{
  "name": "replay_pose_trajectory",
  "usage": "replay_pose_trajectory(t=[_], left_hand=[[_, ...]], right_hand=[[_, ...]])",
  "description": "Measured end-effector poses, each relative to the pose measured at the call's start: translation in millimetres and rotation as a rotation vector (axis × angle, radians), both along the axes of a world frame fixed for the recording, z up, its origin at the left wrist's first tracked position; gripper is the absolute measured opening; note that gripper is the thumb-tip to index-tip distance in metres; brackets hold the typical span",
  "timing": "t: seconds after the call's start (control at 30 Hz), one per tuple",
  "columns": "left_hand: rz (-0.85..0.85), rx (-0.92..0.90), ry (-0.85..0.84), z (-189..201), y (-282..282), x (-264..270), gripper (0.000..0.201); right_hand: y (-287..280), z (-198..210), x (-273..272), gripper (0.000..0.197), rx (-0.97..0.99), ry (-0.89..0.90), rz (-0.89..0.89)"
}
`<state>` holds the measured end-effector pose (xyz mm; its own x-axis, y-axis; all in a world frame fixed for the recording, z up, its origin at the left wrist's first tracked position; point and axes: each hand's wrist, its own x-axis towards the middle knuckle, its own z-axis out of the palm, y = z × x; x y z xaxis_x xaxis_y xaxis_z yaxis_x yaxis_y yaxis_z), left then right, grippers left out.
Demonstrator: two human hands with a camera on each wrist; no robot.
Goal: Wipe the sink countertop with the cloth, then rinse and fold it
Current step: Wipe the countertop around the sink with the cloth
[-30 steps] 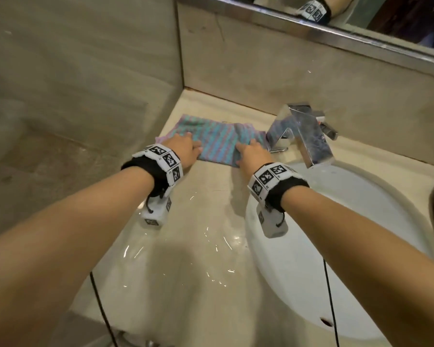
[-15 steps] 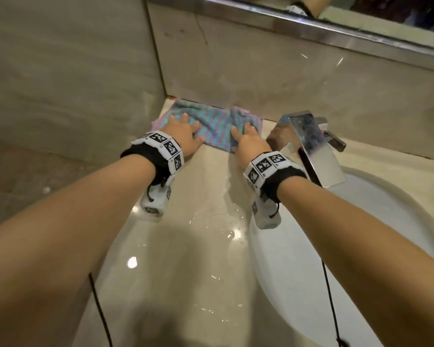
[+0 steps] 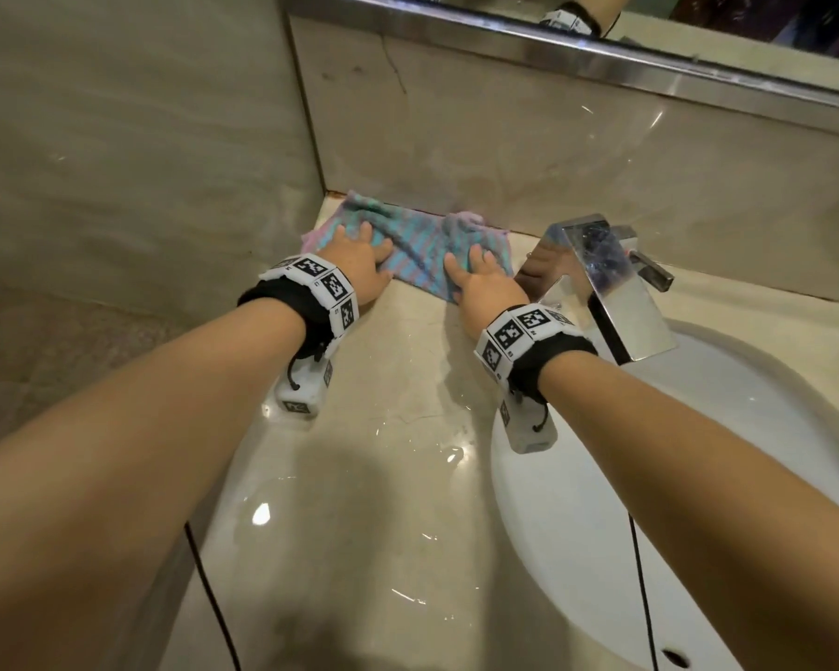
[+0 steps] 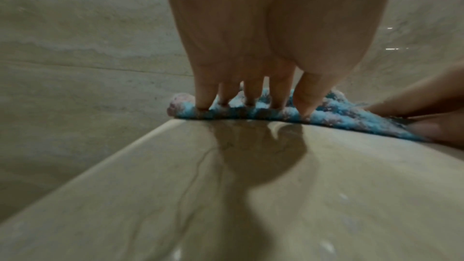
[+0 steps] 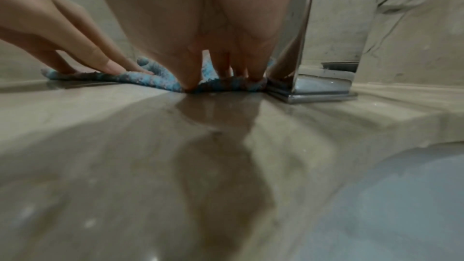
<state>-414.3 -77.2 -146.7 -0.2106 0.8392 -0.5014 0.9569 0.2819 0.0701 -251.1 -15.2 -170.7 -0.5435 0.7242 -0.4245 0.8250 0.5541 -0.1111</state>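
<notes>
A blue and pink striped cloth (image 3: 415,244) lies flat on the beige countertop (image 3: 383,477), pushed up against the back wall in the left corner. My left hand (image 3: 359,256) presses on its left part with straight, spread fingers (image 4: 253,94). My right hand (image 3: 480,278) presses flat on its right part, close beside the base of the chrome tap (image 3: 601,283). In the wrist views the cloth (image 4: 326,112) (image 5: 155,80) bunches a little under the fingertips (image 5: 191,78). The white sink basin (image 3: 650,501) lies to the right.
A tiled wall (image 3: 117,162) closes the left side and a backsplash (image 3: 504,138) under a mirror frame (image 3: 601,50) closes the back. The tap's base (image 5: 321,90) stands right next to my right hand. Water drops glisten on the countertop near me.
Both hands have slid the cloth away from me, from mid-counter to the back wall and left corner. The cloth's far edge now bunches against the backsplash.
</notes>
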Motion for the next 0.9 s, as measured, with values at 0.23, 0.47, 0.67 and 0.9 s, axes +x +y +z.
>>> replay_pose_trajectory(t=[0.23,0.47,0.67,0.9], left_hand=[[0.065,-0.055,-0.036,-3,-39,5,0.048],[0.152,-0.083,-0.068,3,-102,24,0.049],[0.256,-0.07,-0.071,-3,-164,42,0.05],[0.37,-0.041,-0.045,-5,-239,70,0.051]], right_hand=[[-24,8,8,0.058,-0.066,-0.06,0.041],[-62,14,26,0.056,-0.11,-0.107,0.122],[-95,18,37,0.053,-0.111,-0.12,0.238],[-138,18,38,0.051,-0.079,-0.131,0.414]])
